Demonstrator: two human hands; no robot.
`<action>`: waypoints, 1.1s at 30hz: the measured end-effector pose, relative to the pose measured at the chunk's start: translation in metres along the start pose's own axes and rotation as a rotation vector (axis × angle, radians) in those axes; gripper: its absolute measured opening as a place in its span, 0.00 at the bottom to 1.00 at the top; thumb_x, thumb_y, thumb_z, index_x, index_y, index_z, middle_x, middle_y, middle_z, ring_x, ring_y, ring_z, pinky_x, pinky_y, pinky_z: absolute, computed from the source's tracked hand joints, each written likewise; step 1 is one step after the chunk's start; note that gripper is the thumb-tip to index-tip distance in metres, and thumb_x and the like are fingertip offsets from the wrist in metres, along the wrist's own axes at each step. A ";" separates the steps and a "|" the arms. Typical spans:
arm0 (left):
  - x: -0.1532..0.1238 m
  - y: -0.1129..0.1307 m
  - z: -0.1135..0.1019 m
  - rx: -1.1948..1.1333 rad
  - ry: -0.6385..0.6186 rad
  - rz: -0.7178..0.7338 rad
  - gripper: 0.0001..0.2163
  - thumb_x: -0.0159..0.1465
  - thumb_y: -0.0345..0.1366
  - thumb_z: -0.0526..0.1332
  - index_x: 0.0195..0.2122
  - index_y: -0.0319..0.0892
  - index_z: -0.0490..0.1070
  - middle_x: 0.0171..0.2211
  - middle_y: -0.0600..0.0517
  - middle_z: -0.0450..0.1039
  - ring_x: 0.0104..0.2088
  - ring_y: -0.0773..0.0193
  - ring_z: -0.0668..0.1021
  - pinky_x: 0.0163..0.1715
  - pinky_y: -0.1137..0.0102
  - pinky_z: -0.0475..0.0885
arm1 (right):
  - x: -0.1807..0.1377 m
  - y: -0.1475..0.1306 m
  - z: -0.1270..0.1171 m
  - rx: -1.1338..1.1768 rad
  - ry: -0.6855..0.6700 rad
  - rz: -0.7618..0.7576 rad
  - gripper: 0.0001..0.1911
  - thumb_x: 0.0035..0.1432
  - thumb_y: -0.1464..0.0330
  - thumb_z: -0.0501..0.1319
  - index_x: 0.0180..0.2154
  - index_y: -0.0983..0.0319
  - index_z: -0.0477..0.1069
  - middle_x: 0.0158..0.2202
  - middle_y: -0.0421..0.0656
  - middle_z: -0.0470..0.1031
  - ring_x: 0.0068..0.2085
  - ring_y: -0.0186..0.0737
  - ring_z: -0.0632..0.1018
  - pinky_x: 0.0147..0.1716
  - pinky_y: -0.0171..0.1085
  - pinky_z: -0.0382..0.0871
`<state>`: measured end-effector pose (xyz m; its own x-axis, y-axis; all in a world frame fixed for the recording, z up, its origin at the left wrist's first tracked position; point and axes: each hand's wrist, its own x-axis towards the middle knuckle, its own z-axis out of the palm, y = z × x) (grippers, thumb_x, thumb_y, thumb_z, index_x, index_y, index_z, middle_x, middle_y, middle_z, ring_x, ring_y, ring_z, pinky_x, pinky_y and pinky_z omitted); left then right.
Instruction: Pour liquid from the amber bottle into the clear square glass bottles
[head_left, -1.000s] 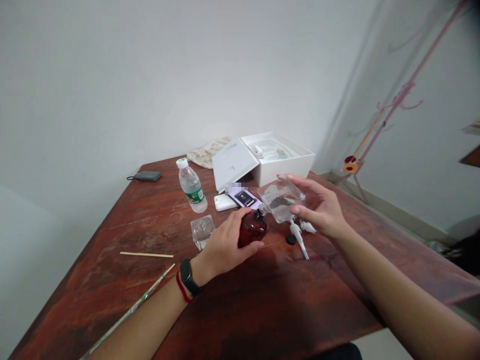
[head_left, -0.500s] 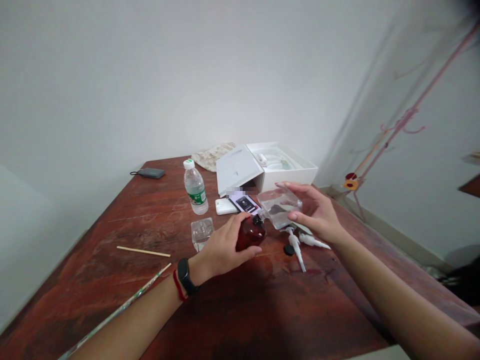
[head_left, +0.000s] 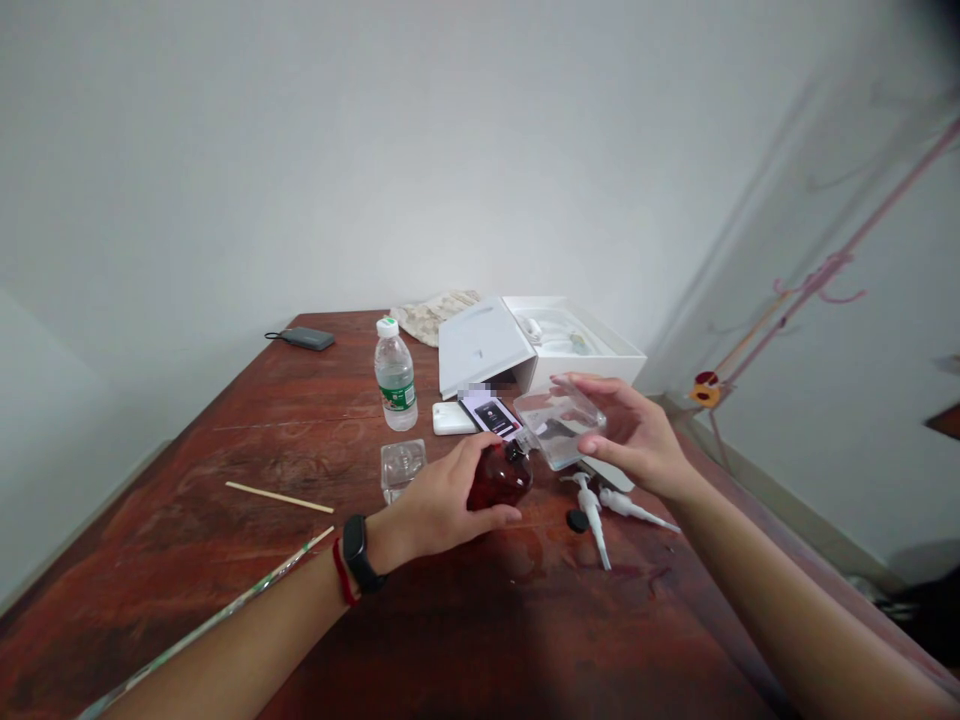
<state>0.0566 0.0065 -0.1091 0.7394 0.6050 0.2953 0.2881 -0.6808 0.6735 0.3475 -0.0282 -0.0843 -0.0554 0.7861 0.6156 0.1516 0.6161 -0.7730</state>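
Observation:
My left hand (head_left: 442, 500) is wrapped round a dark red-brown bottle (head_left: 501, 478) with a black neck. In my right hand (head_left: 634, 430) a clear square bottle (head_left: 559, 420) is tipped on its side, its neck pointing left at the mouth of the brown bottle. Whether the two necks touch I cannot tell. Below the clear bottle lie two white pump heads (head_left: 592, 515) and a small black cap (head_left: 577, 521). Left of my left hand stands a clear square container (head_left: 401, 465), partly hidden by that hand.
A water bottle (head_left: 396, 375) stands behind my left hand. An open white box (head_left: 589, 370), a phone (head_left: 493, 413) and a white case (head_left: 452, 418) lie further back. A wooden stick (head_left: 279, 497), a wrapped stick (head_left: 225, 610) and a grey power bank (head_left: 309, 338) are on the left.
The view has shifted slightly. Both hands keep their hold, and the clear bottle stays tilted towards the brown bottle's mouth.

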 end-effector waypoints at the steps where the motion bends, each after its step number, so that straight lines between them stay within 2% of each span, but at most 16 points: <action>1: 0.000 0.000 0.000 -0.004 -0.004 -0.001 0.37 0.67 0.54 0.70 0.69 0.45 0.57 0.65 0.39 0.70 0.61 0.41 0.78 0.63 0.49 0.73 | 0.001 -0.001 0.000 0.006 -0.007 0.003 0.30 0.53 0.61 0.80 0.57 0.47 0.79 0.61 0.44 0.81 0.63 0.53 0.81 0.61 0.53 0.79; 12: 0.001 -0.002 -0.002 -0.019 0.006 0.002 0.38 0.66 0.54 0.71 0.69 0.43 0.57 0.64 0.37 0.71 0.60 0.41 0.79 0.62 0.48 0.73 | 0.008 -0.001 0.002 0.018 -0.026 -0.002 0.30 0.53 0.62 0.81 0.57 0.47 0.79 0.61 0.43 0.82 0.61 0.48 0.82 0.59 0.45 0.81; 22: 0.002 -0.004 -0.001 -0.018 0.006 -0.014 0.38 0.65 0.54 0.71 0.69 0.44 0.57 0.63 0.38 0.71 0.58 0.41 0.80 0.60 0.48 0.75 | 0.011 0.000 0.000 0.005 -0.052 0.004 0.31 0.53 0.63 0.81 0.58 0.47 0.79 0.62 0.45 0.81 0.60 0.51 0.83 0.56 0.49 0.83; 33: 0.002 -0.004 -0.001 -0.040 0.016 -0.015 0.37 0.64 0.53 0.72 0.67 0.42 0.58 0.63 0.37 0.72 0.60 0.41 0.79 0.62 0.49 0.74 | 0.015 0.000 0.001 0.011 -0.070 -0.005 0.30 0.53 0.63 0.81 0.57 0.47 0.79 0.62 0.44 0.81 0.61 0.49 0.82 0.56 0.46 0.83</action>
<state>0.0563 0.0114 -0.1102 0.7253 0.6216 0.2958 0.2743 -0.6551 0.7040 0.3456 -0.0158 -0.0752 -0.1255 0.7843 0.6076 0.1400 0.6203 -0.7718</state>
